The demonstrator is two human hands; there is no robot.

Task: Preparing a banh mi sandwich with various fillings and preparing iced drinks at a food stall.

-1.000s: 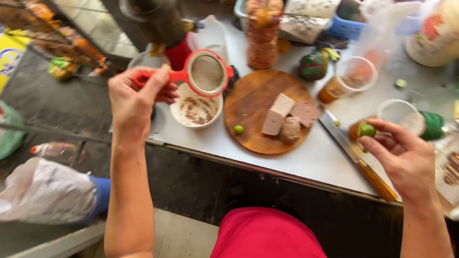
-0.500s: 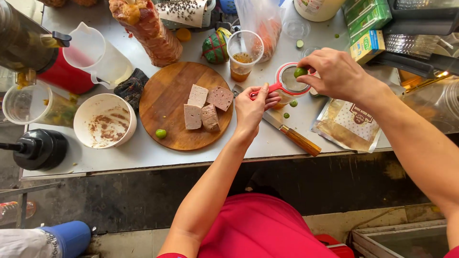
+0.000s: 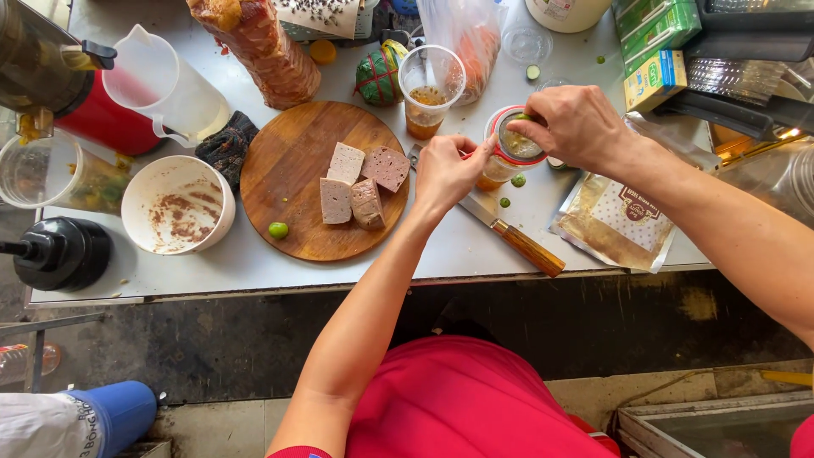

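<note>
My left hand (image 3: 445, 172) is closed on the red handle of a small strainer (image 3: 515, 146), which sits on top of a plastic cup (image 3: 496, 174) holding amber liquid. My right hand (image 3: 577, 127) is closed, fingertips pinched on a small green lime piece (image 3: 527, 119) at the strainer's far rim. The strainer and cup stand on the grey bench (image 3: 254, 263), just right of the round wooden cutting board (image 3: 297, 182).

On the board lie four slices of pale sausage loaf (image 3: 356, 182) and one whole green lime (image 3: 277, 230). A knife (image 3: 509, 233) with a wooden handle lies on the bench between the board and a flat foil pouch (image 3: 615, 225). A second plastic cup (image 3: 431, 89) with amber liquid stands beyond the board. Left of the board is a white bowl (image 3: 176, 203) smeared with brown residue; behind it stand a clear measuring jug (image 3: 165, 85) and a red juicer (image 3: 85, 110).
</note>
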